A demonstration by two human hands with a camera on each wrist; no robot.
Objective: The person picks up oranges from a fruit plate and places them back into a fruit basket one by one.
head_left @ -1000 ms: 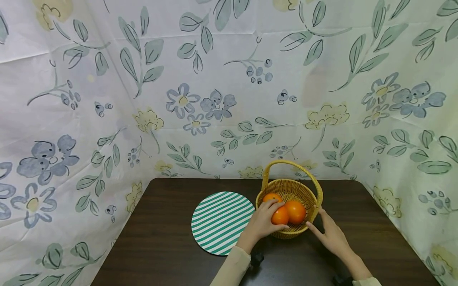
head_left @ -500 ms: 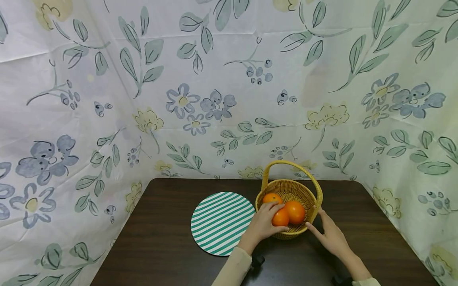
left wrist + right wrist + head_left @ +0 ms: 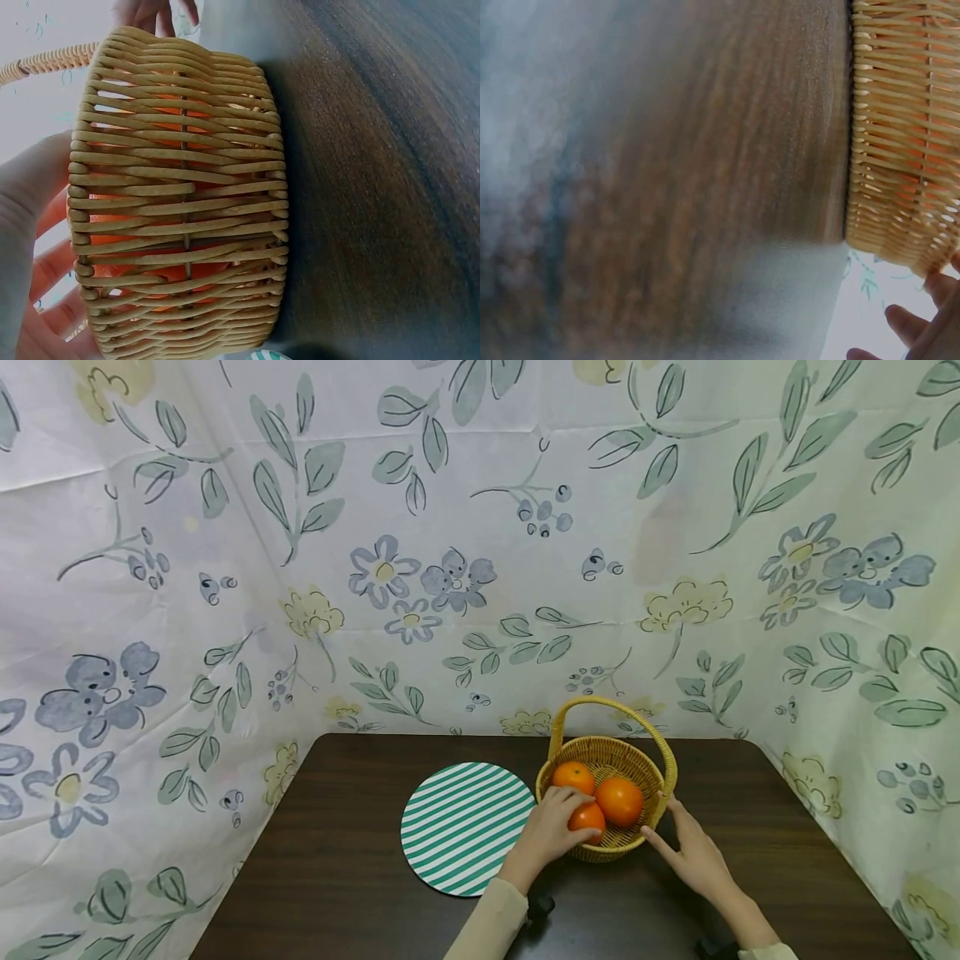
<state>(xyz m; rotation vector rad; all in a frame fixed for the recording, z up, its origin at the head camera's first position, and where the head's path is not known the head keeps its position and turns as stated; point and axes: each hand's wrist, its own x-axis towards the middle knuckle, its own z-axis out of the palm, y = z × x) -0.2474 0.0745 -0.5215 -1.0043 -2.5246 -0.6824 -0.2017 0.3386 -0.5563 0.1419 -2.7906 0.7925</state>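
A yellow wicker basket (image 3: 600, 852) with a tall arched handle holds a few orange fruits that look like oranges. My left hand (image 3: 546, 831) reaches over its front left rim, fingers and thumb around the front orange (image 3: 587, 820). Another orange (image 3: 619, 802) lies to the right, and a third orange (image 3: 573, 777) sits behind. My right hand (image 3: 697, 852) touches the basket's right side with thumb and fingers spread. In the left wrist view, the woven wall (image 3: 184, 202) hides most of the fruit. Fingertips (image 3: 907, 324) of my right hand show near the rim in the right wrist view.
A round mat (image 3: 465, 827) with green and white stripes lies left of the basket, partly behind my left forearm. Both stand on a dark wooden table (image 3: 337, 877). A floral cloth (image 3: 450, 527) hangs behind and at the sides.
My left hand and the front orange have shifted very slightly within the basket, and more of the rear orange shows. My right hand and the basket stay in place.
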